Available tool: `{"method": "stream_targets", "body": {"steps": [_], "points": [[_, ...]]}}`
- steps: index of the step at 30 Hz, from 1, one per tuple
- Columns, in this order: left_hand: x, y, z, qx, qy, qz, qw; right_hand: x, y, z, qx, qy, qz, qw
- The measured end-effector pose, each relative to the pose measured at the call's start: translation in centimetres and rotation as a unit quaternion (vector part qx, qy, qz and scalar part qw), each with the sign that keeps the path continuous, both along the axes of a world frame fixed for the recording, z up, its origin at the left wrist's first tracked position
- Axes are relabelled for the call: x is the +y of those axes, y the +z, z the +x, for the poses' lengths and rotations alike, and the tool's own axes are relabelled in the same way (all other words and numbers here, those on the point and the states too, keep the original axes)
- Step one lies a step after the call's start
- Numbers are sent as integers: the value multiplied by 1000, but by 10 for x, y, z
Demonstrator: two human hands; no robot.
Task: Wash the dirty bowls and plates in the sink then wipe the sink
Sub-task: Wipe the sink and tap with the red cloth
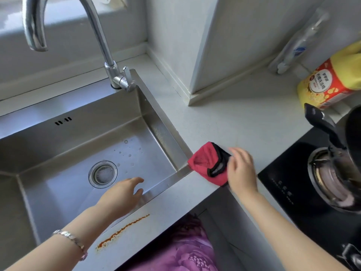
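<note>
— Well, where does the red cloth [205, 163] lie from the hands?

— It lies folded on the counter [244, 118], at the near right corner of the sink [78, 106], just outside the rim. Its longer side seems to run along the right rim, from far to near.

— And which hand is nearer?

— The right hand [241, 171], clearly. It is at the right edge of the cloth, with the fingers loosely bent, and the tips reach the black trim (if they already pinch it, I cannot tell, the tips are blurred). The left hand [121, 194] hovers over the basin near the front wall, well apart from the cloth, fingers relaxed and a little spread, holding nothing.

— So the coming move?

— I judge it is the wiping. The cloth must go left, over the rim and down into the basin.

— How many things do you count?

— One cloth, one basin, one drain [103, 174], one faucet [97, 26]. Bowls and plates I count none in the sink; only some water drops on the bottom.
</note>
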State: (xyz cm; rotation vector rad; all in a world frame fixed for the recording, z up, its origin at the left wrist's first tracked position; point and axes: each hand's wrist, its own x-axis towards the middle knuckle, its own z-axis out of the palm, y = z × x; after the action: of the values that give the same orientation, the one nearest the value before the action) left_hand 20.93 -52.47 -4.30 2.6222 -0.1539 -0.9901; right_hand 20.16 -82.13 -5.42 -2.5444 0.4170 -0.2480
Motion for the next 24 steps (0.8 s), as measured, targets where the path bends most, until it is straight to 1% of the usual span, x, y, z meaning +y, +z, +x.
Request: {"method": "stream_targets", "body": {"steps": [1, 2, 3, 4, 5, 7, 8, 9, 10, 11, 13, 15, 18, 20, 22, 24], "points": [[-9, -3, 2, 1, -10, -2, 1000, 9, -6, 4, 11, 76, -31, 997], [-19, -7, 5, 2, -20, -4, 1000, 20, -13, 9, 61, 159, -56, 984], [-29, -10, 7, 2, -28, -6, 1000, 29, -21, 13, 127, 206, -81, 967], [-38, -14, 10, 2, -35, -6, 999, 33, -32, 16, 185, 233, -123, 947], [-47, -17, 12, 2, -39, -5, 999, 32, -45, 18, 215, 248, -161, 931], [-61, -23, 17, 2, -43, 2, 999, 20, -57, 20, 221, 290, -218, 905], [-65, -26, 19, 3, -42, 7, 999, 8, -60, 24, 204, 301, -248, 898], [-68, -30, 21, 6, -37, 11, 999, -9, -59, 34, 218, 301, -263, 890], [-69, -33, 23, 10, -28, 13, 999, -29, -59, 45, 216, 291, -264, 894], [-69, -36, 26, 14, -17, 15, 1000, -49, -60, 58, 234, 257, -237, 907], [-69, -40, 31, 20, -2, 22, 1000, -79, -60, 85, 236, 188, -175, 937], [-70, -41, 34, 24, -1, 27, 999, -96, -60, 107, 220, 148, -116, 957], [-71, -42, 36, 23, -5, 32, 999, -105, -63, 119, 173, 90, -68, 978], [-71, -43, 36, 27, -5, 28, 999, -102, -64, 111, 150, 37, -75, 985], [-69, -42, 35, 27, -10, 14, 999, -97, -67, 90, 183, 19, -119, 976], [-64, -40, 32, 18, -16, -6, 1000, -87, -67, 65, 211, 20, -144, 967]]}}
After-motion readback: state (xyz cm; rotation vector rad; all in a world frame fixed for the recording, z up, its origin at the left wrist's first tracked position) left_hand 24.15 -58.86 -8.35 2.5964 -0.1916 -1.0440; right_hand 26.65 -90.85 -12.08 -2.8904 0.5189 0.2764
